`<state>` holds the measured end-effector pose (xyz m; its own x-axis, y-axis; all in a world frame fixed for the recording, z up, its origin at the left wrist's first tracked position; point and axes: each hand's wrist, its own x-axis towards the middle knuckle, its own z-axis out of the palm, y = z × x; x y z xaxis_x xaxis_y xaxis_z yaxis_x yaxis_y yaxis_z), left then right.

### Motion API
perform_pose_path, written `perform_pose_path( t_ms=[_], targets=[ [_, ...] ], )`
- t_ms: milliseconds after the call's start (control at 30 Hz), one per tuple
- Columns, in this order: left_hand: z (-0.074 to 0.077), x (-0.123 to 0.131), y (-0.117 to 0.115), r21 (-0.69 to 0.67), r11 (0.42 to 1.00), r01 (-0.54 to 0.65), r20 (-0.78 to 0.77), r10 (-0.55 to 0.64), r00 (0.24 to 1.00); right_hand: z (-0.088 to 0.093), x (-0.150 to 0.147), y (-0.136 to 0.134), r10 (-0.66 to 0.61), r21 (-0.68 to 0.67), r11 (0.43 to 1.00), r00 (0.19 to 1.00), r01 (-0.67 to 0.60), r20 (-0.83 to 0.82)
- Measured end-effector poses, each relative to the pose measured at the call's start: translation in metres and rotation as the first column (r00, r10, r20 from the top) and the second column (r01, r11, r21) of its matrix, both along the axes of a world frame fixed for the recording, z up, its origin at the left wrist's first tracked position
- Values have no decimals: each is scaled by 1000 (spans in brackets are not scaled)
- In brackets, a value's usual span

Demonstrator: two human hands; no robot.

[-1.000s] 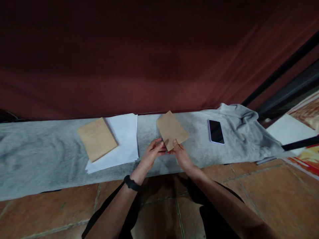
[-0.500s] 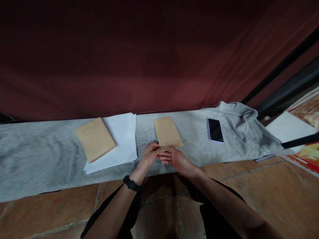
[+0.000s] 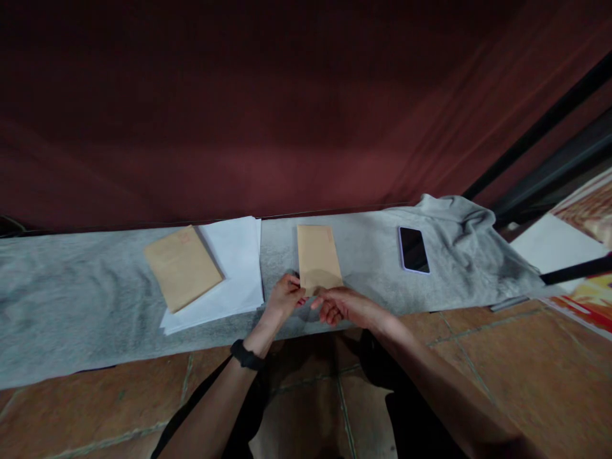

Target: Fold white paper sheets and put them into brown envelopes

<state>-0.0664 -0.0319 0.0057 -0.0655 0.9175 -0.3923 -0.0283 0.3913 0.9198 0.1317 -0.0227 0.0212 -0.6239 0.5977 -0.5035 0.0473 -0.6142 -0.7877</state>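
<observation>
Small brown envelope (image 3: 318,255) lay straighter before me, marks showing

My left hand (image 3: 283,299) held the envelope's near left corner, its fingers closed on it. My right hand (image 3: 349,306) was at the near edge, one finger reaching toward the left hand and the others loosely curled; I could not tell whether they gripped anything. Half a second earlier the envelope had leaned a little and its upper face had looked blank; now it lay squarer to me, and faint reddish marks (image 3: 329,235) showed by its far right corner. I had probably turned it over, which left the near edge as the part in hand. The envelope stretched straight away from my fingers, over the cloth-covered counter (image 3: 373,287).

Farther out, to the left, a larger brown envelope (image 3: 182,268) overlapped white sheets (image 3: 241,287), apart from my hands. To the right lay a phone (image 3: 414,250), its screen dark, well apart from the small envelope, with bunched grey cloth (image 3: 459,223) beyond it. A dark red backdrop (image 3: 287,127) rose behind everything.
</observation>
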Motion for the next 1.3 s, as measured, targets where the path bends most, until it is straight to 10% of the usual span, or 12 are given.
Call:
perform_pose_path(
  t_ms=[133,267,467,733,967,1300],
  targets=[
    [-8,-1,-4,-18,999,46,-96,-47,994,-5,7,11,-280,493,845,957,209,75],
    [-5,-1,-9,66,990,127,-446,-85,891,-17,3,17,-259,856,474,897,-204,358],
    [10,17,-27,40,937,346,-918,-103,384,-35,-7,33,-271,787,192,739,-586,616],
    [-15,47,-53,216,661,719,-953,-17,302,-44,-17,84,-417,736,228,618,-638,666],
    [-12,44,-57,167,613,772,-967,-53,250,-50,-30,117,-596,742,293,491,-604,635],
    [-16,38,-58,122,577,808,-978,-70,198,-56,-25,111,-607,715,222,480,-663,633]
  ],
)
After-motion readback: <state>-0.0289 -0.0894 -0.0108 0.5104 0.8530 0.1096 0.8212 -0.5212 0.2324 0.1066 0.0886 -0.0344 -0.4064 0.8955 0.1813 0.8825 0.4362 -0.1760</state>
